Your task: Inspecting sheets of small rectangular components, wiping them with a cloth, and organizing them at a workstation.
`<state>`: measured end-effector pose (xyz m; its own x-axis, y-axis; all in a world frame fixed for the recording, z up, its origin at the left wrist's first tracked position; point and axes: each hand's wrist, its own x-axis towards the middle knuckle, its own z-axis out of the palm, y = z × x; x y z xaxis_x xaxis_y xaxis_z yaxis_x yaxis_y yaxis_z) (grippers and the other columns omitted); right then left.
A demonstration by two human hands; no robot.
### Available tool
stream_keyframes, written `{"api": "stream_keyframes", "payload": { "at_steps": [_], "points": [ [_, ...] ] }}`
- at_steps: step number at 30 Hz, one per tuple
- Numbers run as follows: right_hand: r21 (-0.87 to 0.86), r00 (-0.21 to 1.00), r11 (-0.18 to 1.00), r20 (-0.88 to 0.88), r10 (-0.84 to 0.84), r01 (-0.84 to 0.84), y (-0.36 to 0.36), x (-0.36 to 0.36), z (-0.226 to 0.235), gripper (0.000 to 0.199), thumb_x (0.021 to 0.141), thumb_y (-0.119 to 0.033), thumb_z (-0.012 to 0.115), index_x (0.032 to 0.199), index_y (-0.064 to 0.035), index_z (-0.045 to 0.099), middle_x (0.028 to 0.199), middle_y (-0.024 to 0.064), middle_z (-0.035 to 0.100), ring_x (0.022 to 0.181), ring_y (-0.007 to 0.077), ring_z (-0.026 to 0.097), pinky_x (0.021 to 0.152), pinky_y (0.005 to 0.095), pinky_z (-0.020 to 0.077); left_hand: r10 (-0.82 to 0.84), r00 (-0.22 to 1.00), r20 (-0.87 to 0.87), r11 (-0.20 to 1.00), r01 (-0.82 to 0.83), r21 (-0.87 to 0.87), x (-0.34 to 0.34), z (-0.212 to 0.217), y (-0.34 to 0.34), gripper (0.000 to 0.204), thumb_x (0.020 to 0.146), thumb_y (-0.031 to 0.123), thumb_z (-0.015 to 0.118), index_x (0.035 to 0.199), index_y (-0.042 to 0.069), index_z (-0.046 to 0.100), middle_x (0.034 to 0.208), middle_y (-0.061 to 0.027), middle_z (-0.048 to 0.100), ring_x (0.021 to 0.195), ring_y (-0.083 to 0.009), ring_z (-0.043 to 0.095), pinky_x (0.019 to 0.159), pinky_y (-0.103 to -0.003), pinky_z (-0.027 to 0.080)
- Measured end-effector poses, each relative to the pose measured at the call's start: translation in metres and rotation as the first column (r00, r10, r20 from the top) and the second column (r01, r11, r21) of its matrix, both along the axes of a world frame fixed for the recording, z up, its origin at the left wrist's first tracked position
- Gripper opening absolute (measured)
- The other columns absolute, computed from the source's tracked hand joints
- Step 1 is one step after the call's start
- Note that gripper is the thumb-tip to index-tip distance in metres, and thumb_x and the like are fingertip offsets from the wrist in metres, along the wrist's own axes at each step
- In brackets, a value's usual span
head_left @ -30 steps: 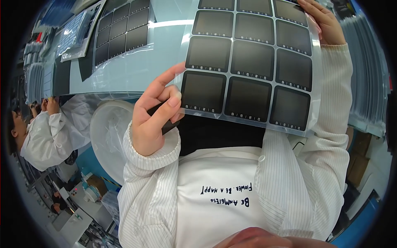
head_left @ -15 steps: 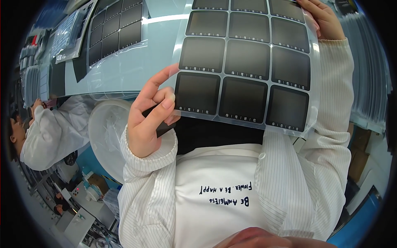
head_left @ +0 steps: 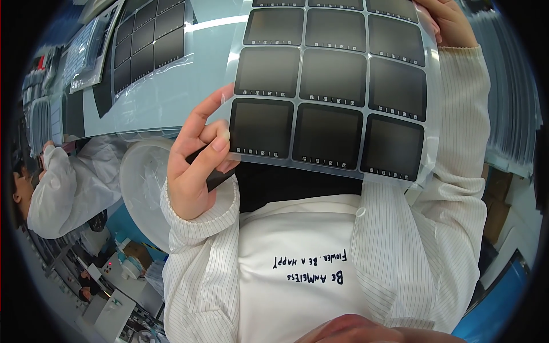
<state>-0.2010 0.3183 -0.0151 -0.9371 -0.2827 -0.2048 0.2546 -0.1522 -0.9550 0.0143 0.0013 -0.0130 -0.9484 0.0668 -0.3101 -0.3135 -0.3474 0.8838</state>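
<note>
Raised in front of me is a clear plastic sheet (head_left: 331, 77) bearing several dark, rounded-corner panels in rows, each with small white marks along one edge. My left hand (head_left: 197, 157) pinches its near left edge between thumb and fingers. Part of a black object (head_left: 220, 179) shows beneath those fingers; its kind is hidden. At the far right edge of the sheet, my right hand (head_left: 449, 23) grips the border, with its fingertips partly out of sight. A similar panelled sheet (head_left: 150, 43) lies on the glass-topped table (head_left: 211, 66) to the left.
Left of me stands a white round bin (head_left: 150, 191) with clear film inside. A co-worker in a white garment (head_left: 77, 188) is beyond it. Packaged sheets (head_left: 91, 51) lie at the table's far left; stacked clear sheets (head_left: 506, 97) stand at the right.
The held sheet and my left hand have shifted slightly left in view. The table and its sheet also appear farther left. Both hands keep their hold.
</note>
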Motion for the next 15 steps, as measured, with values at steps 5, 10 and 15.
{"api": "stream_keyframes", "payload": {
  "at_steps": [5,10,15],
  "points": [
    [0.022,1.0,1.0,0.021,-0.011,0.011,-0.01,-0.001,0.003,0.016,0.09,-0.008,0.056,0.096,0.0063,0.06,0.061,0.0073,0.061,0.033,0.0064,0.042,0.03,0.0186,0.0285,0.011,1.0,0.015,1.0,-0.011,0.014,-0.001,0.002,0.002,0.064,0.083,0.007,0.052,0.137,-0.013,0.023,0.066,0.0024,0.046,0.056,-0.0012,0.039,0.052,-0.015,0.031],
    [0.007,1.0,1.0,0.026,0.009,-0.009,-0.009,0.0,0.002,0.015,0.09,-0.008,0.056,0.095,0.0062,0.059,0.059,0.0065,0.059,0.033,0.0065,0.043,0.031,0.0189,0.0288,-0.006,1.0,0.021,1.0,0.005,0.017,-0.001,0.002,-0.001,0.06,0.084,0.007,0.051,0.137,-0.009,0.027,0.066,0.0039,0.042,0.057,-0.0025,0.035,0.053,-0.016,0.029],
    [0.003,0.999,0.999,0.022,0.036,-0.036,-0.007,-0.003,-0.003,0.016,0.091,-0.009,0.055,0.094,0.006,0.059,0.057,0.0053,0.058,0.033,0.0067,0.043,0.031,0.0191,0.0287,-0.018,1.0,0.015,1.0,0.018,0.015,0.002,0.002,-0.002,0.058,0.085,0.007,0.051,0.137,-0.006,0.03,0.066,0.0055,0.038,0.059,-0.0037,0.032,0.054,-0.017,0.027]
  ]
}}
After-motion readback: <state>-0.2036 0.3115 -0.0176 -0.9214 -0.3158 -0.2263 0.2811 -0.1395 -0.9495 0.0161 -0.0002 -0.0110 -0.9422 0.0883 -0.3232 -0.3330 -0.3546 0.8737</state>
